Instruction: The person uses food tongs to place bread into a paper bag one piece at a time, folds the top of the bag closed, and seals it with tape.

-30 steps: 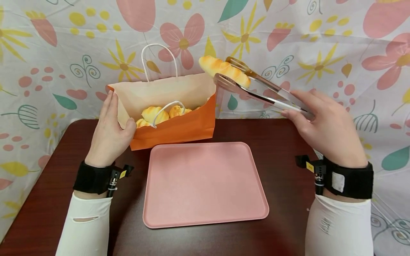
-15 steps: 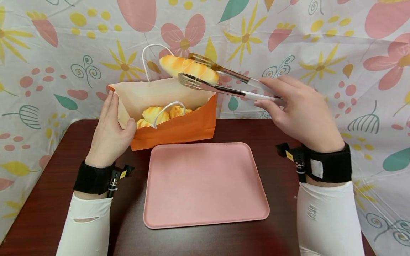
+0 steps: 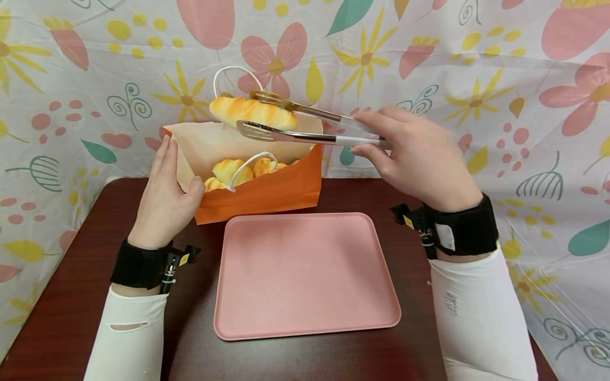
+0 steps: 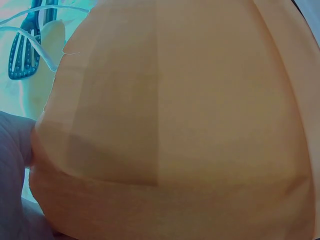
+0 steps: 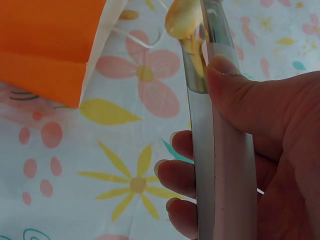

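Note:
My right hand grips a pair of metal serving tongs by the handle. Between their slotted ends is a long golden bread roll, held above the mouth of an orange paper bag. Several bread pieces lie inside the bag, partly hidden by its front wall and a white handle. My left hand rests along the bag's left edge, fingers straight and thumb at the front corner. In the left wrist view the bag's wall fills most of the picture; one slotted tong end shows beyond its rim.
A pink tray lies on the dark wooden table in front of the bag. Behind the table hangs a floral cloth. The bag's rear handle stands up behind the bread roll.
My right hand has carried the tongs and bread roll leftward, from beside the bag to above its opening, and slightly lower most recently. The left hand, bag and tray stay in place.

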The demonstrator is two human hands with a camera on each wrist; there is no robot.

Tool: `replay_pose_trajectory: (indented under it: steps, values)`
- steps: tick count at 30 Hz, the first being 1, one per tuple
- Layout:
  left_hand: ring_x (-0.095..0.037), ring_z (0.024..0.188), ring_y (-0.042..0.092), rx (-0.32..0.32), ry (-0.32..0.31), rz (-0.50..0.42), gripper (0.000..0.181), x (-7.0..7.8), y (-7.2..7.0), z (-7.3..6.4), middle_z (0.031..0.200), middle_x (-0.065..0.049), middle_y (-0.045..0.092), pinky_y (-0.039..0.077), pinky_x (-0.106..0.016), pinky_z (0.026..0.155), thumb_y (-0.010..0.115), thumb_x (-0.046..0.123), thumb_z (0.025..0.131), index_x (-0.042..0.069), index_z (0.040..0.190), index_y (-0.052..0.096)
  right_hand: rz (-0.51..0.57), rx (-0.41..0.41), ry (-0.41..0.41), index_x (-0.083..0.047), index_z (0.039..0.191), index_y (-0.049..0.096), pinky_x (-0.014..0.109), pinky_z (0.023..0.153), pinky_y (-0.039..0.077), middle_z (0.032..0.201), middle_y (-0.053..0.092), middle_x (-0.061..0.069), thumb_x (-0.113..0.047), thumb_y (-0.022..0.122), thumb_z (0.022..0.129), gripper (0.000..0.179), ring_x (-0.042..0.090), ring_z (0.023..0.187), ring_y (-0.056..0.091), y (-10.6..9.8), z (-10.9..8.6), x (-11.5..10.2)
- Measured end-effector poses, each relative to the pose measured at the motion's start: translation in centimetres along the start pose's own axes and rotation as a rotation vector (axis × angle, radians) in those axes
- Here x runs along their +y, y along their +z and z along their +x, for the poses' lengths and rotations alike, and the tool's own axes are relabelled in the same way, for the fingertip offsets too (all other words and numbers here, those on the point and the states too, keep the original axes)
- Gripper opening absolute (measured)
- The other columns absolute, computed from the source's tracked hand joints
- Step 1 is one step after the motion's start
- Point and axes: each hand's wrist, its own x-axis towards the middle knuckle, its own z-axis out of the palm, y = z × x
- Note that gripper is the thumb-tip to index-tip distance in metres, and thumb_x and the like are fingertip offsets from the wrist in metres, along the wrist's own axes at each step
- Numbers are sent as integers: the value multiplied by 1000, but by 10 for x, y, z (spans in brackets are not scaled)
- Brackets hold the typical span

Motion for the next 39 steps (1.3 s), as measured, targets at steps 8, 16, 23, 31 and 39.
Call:
replay_pose_trajectory:
  steps: [8, 16, 23, 31, 39]
  values:
    - [-29, 160, 13, -7, 0, -3, 81, 1, 1, 0, 173, -1, 3, 21, -57, 126, 49, 27, 96, 11, 164, 9, -5, -85, -17, -25, 140, 64, 50, 78, 54, 126, 69, 3, -39, 70, 94, 48, 22, 90, 71, 7, 9, 1]
    - [-28, 160, 13, -4, 3, 4, 81, 2, 1, 0, 174, -2, 3, 22, -58, 125, 50, 28, 96, 11, 165, 9, -20, -164, -15, -23, 138, 65, 53, 87, 55, 132, 69, 6, -38, 71, 94, 47, 30, 111, 70, 15, 13, 5]
    - [-29, 160, 14, 0, 7, 6, 81, 2, 1, -1, 173, -3, 4, 22, -57, 125, 50, 28, 96, 10, 164, 11, -36, -208, 0, -22, 140, 63, 52, 94, 52, 133, 69, 6, -35, 72, 93, 50, 31, 114, 68, 21, 16, 7]
    - [-27, 160, 13, 0, -4, 0, 81, 2, 1, 0, 173, -3, 4, 23, -57, 125, 50, 28, 96, 10, 164, 10, -84, -264, 19, -23, 144, 60, 54, 95, 52, 138, 66, 7, -36, 71, 94, 53, 34, 118, 66, 24, 20, 8]
    - [-29, 159, 15, 5, -5, -1, 82, 2, 1, 0, 173, -4, 5, 23, -58, 125, 51, 28, 95, 10, 164, 11, -123, -260, 31, -22, 142, 62, 53, 86, 53, 130, 70, 8, -34, 73, 92, 53, 34, 100, 70, 24, 23, 3]
